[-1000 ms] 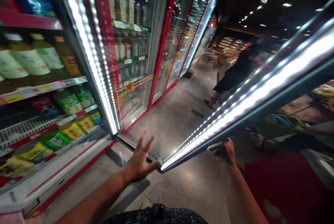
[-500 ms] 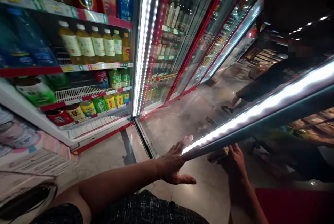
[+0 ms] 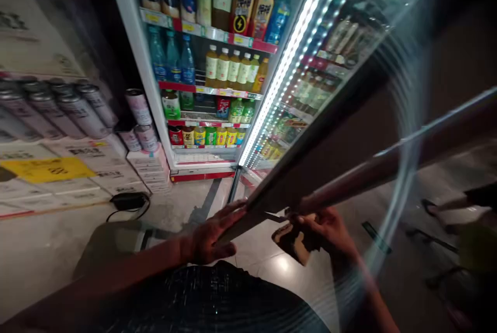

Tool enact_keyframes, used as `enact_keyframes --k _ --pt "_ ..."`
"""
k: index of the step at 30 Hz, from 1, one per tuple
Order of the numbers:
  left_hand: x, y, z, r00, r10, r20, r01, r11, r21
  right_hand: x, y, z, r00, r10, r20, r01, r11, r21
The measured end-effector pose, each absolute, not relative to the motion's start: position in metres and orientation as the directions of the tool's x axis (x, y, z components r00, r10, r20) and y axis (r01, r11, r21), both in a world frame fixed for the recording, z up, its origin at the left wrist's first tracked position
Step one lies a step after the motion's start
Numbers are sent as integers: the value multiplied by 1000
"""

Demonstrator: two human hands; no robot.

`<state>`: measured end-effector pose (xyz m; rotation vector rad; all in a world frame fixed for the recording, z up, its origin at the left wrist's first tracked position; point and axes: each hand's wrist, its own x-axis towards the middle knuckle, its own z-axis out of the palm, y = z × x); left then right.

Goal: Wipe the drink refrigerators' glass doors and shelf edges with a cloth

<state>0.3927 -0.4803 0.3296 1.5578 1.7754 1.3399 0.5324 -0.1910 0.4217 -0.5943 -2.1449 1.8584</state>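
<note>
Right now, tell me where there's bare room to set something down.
Bare: the pale grey floor between the black corded pouch and the dark-framed cooler door. Crowded: the red-edged cooler shelf lined with tall plastic bottles, and white printed cartons topped with pink-silver cans.

The left hand (image 3: 207,237) (earlier spread wide) now lies against the door (image 3: 310,170).

So they've got on a black fabric garment (image 3: 209,299) with tiny white flecks scattered over it, bare left hand (image 3: 209,237), bare right hand (image 3: 328,232).
</note>
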Motion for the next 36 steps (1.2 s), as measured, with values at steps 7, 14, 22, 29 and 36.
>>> enact_keyframes --k 7,14,22,29,36 --pt "392 -547 328 -637 732 240 543 205 814 445 -260 425 -996 74 43 -24 238 -971" --pt "355 -575 288 -834 525 169 429 424 798 353 -343 415 -965 50 256 -189 544 -818" --pt "261 -565 281 -933 225 281 356 460 813 225 -421 416 -955 -1 296 -204 727 -656" --pt "136 -587 283 -938 -32 344 300 417 858 110 -464 413 -952 -23 305 -227 722 -654" --pt "0 -638 327 -848 -194 494 405 363 839 8 -487 404 -948 3 317 -216 725 -653"
